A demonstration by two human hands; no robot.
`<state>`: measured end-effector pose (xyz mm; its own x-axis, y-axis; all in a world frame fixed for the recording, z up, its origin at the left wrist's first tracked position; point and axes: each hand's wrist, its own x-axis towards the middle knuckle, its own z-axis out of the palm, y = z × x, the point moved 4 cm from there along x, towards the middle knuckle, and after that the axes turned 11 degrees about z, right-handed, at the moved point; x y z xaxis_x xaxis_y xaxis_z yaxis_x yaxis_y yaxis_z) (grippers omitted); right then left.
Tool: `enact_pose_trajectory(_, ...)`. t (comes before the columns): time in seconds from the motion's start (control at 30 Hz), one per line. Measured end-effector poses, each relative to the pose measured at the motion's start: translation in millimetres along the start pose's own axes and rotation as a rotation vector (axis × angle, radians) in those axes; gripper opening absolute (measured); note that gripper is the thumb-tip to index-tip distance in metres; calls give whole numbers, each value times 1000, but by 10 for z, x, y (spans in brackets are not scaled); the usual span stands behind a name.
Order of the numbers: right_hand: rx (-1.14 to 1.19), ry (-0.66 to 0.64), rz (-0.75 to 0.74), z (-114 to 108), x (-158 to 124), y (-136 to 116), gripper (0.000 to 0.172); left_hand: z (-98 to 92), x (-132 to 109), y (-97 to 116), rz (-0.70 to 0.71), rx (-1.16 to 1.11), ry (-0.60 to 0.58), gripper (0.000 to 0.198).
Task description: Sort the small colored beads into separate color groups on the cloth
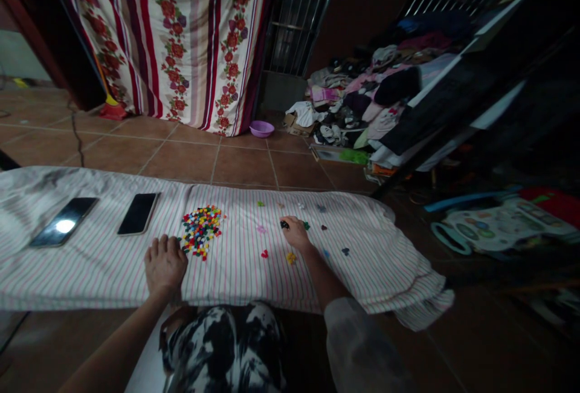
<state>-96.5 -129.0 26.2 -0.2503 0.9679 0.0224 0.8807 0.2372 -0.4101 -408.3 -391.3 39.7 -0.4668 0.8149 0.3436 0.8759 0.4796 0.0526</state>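
Observation:
My left hand [166,263] lies flat on the striped cloth [240,284], fingers stretched out, beside a pile of small multicoloured pieces [202,230]. Further right, the fingers of my right hand [296,234] are drawn together at some small black pieces [284,224]; how many are between the fingertips is too small to tell. Little single-colour groups surround that hand: pink pieces [261,229], red pieces [264,254], yellow pieces [290,257], green pieces [307,225], dark grey pieces [345,251] and lime pieces [260,204].
Two phones, one with a bright reflection [63,224] and one dark [138,214], lie at the left. Beyond the table are a floral curtain [181,42], a purple basin [261,129], a red dustpan [113,110] and a heap of clothes [362,94].

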Motion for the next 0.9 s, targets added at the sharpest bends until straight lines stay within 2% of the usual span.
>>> enact_pose_trajectory(0.33, 109, 22, -36, -52, 9, 4, 36, -21, -2, 11, -4, -34, 23, 38)
enact_pose_trajectory(0.57, 121, 140, -2, -139, -9, -55, 28, 8, -7, -9, -5, -51, 35, 37)
enact_pose_trajectory(0.73, 196, 182, -46, -111, -84, -371, 31, 6, 0, -11, -14, -63, 16, 39)
enact_pose_trajectory(0.9, 267, 56, -106, 152, -288, -858, 32, -52, 3, 10, -20, -57, -5, 39)
